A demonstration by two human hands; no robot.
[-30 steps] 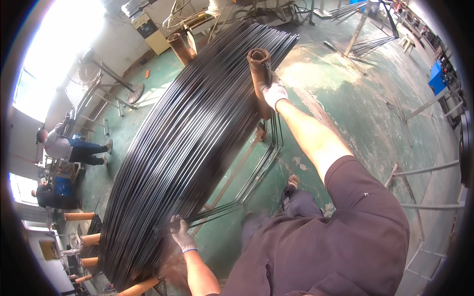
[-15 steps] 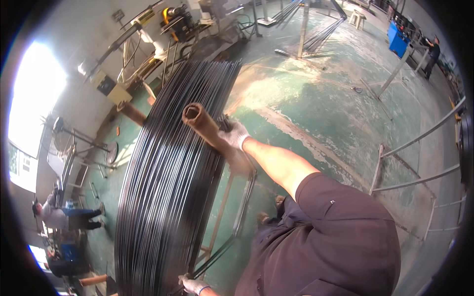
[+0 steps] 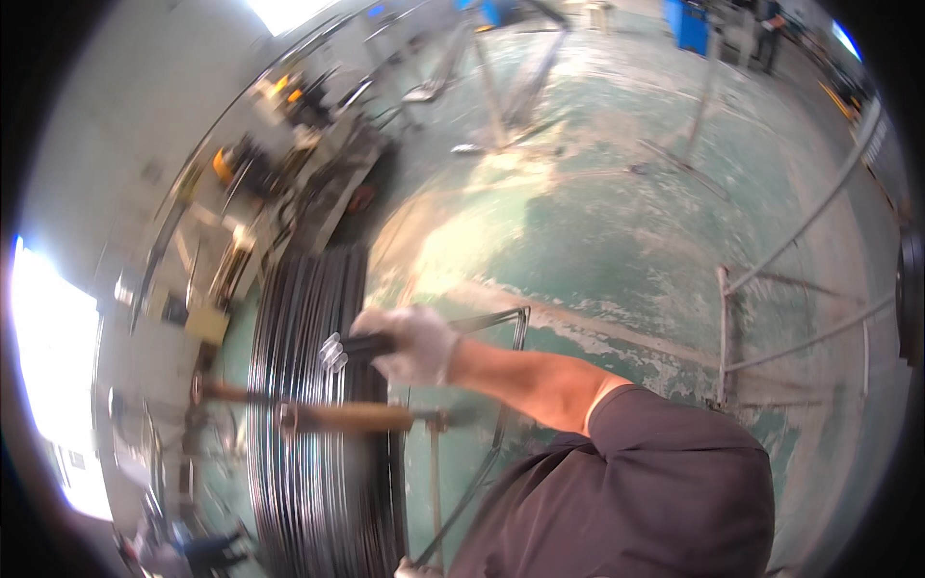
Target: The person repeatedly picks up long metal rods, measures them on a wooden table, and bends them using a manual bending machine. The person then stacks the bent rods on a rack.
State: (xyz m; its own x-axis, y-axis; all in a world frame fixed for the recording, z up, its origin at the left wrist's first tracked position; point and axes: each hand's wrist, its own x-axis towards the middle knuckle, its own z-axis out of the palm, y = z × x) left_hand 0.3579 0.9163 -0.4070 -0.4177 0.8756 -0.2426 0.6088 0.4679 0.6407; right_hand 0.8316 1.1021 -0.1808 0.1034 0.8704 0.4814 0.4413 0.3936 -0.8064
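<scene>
Basically, right grip [image 3: 409, 345] wrapped round rods [image 3: 366, 347] near one end; left grip [image 3: 416, 570] cut off, can't tell. Probably stiff, slick; best held at both ends.

Black rods [image 3: 313, 511] streaked silver, white glove [image 3: 416, 349], brown post [image 3: 356, 418], mottled green floor [image 3: 588, 236]

This is a metalworking shop: scuffed green floor [image 3: 597, 241], machinery [image 3: 252, 175] along the far-left wall [image 3: 106, 164], a thick stack of long dark rods [image 3: 323, 501] at near left, bare metal frames [image 3: 725, 332] at right.
</scene>
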